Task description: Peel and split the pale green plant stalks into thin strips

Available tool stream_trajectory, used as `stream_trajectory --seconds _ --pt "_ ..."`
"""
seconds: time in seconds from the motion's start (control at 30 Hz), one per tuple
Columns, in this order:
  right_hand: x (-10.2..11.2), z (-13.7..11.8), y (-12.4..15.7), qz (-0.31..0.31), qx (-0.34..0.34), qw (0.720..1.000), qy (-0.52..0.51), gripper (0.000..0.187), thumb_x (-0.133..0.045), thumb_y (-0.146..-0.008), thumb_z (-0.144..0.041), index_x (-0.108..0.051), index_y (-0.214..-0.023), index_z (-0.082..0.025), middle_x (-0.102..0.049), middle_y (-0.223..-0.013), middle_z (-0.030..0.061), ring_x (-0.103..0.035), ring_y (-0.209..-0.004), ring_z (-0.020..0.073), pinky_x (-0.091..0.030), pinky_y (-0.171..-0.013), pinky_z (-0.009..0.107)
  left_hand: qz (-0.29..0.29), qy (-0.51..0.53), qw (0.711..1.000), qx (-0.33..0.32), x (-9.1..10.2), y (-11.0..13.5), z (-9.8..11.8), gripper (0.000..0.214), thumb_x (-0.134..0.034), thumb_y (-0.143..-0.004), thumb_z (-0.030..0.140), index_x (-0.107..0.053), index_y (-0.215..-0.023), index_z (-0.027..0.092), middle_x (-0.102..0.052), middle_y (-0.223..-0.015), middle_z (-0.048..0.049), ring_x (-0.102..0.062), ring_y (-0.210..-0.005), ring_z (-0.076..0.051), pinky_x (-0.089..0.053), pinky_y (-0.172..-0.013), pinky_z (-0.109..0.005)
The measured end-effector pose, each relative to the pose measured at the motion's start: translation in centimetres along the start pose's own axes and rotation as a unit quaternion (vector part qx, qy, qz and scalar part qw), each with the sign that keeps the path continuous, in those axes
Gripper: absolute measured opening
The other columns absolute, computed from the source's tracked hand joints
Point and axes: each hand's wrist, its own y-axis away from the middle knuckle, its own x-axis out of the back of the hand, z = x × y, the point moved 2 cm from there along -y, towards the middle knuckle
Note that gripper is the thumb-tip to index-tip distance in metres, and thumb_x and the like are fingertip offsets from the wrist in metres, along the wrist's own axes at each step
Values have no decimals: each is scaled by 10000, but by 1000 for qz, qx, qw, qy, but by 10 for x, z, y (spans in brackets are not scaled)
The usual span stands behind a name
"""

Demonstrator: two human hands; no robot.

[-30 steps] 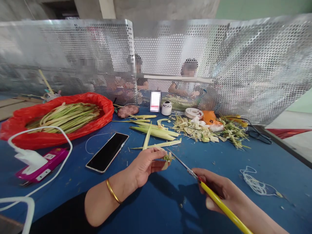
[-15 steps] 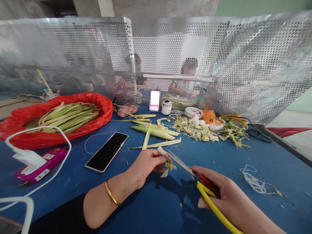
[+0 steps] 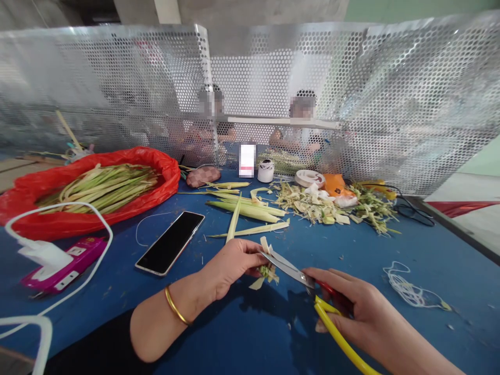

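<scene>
A small bunch of pale green and cream leaf strips [image 3: 266, 272] is pinched in my left hand [image 3: 234, 263], its ends sticking out above and below the fingers. My right hand [image 3: 351, 299] is closed round a pair of scissors [image 3: 289, 268] with yellow and red handles. The blades, slightly apart, lie across the pale strip end [image 3: 266, 245] that stands up from the bunch, close to my left fingertips. Part of the bunch is hidden behind the fingers. Long green leaf pieces [image 3: 250, 209] lie on the blue table [image 3: 219, 333] beyond my left hand.
At left are a red bag [image 3: 162, 169] of leaf strips, a purple power strip [image 3: 64, 265] and a dark phone [image 3: 172, 243]. Leaf scraps [image 3: 308, 205] are heaped at back right, near a tape roll [image 3: 310, 178]. White string [image 3: 410, 289] lies right. A perforated metal screen [image 3: 253, 73] stands behind.
The scissors have moved slightly left and up, so the blades now cross the strip end beside my left fingers. My left hand still grips the bunch, moved slightly left.
</scene>
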Motion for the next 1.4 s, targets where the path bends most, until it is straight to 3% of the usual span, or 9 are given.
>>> stream_trajectory --seconds 0.2,0.43,0.73,0.97,1.13,1.4 --pt "0 0 -1 7 14 1000 11 559 -676 -791 -397 -564 -1327 -282 -699 -1055 35 -653 -902 218 -531 -776 239 11 4 1000 -7 0 0 1 234 -782 -627 275 -778 -819 140 -705 -756 -64 -604 -713 -145 -446 -669 -241" --pt "2 1 1 14 34 999 12 492 -661 -805 -401 -617 -1272 -250 -703 -828 39 -658 -920 245 -536 -754 241 31 3 999 -15 0 1 3 266 -817 -579 287 -784 -801 145 -704 -733 -57 -591 -703 -139 -435 -657 -233" --pt "-2 6 -1 28 28 999 17 504 -699 -765 -402 -640 -1239 -241 -722 -957 60 -668 -919 246 -549 -735 233 37 12 999 -28 2 -1 0 189 -762 -646 270 -782 -784 142 -702 -724 -66 -593 -692 -140 -443 -643 -237" --pt "0 5 -1 56 61 996 23 478 -704 -759 -381 -664 -1217 -249 -746 -950 56 -694 -847 235 -561 -716 235 44 9 999 -14 1 -1 1 180 -765 -629 232 -772 -775 126 -706 -742 -69 -597 -706 -139 -447 -642 -226" --pt "-1 9 -1 28 45 998 39 477 -657 -808 -425 -631 -1250 -246 -723 -1081 58 -685 -913 236 -553 -774 241 47 4 999 -12 1 -1 1 156 -738 -662 224 -767 -777 124 -705 -749 -69 -592 -701 -135 -451 -637 -226" --pt "-3 8 -2 20 31 999 14 474 -686 -780 -405 -659 -1220 -230 -739 -1051 49 -694 -888 224 -554 -759 216 43 8 999 -13 3 -3 -1 149 -747 -654 224 -758 -764 124 -688 -721 -55 -593 -682 -127 -464 -646 -227"
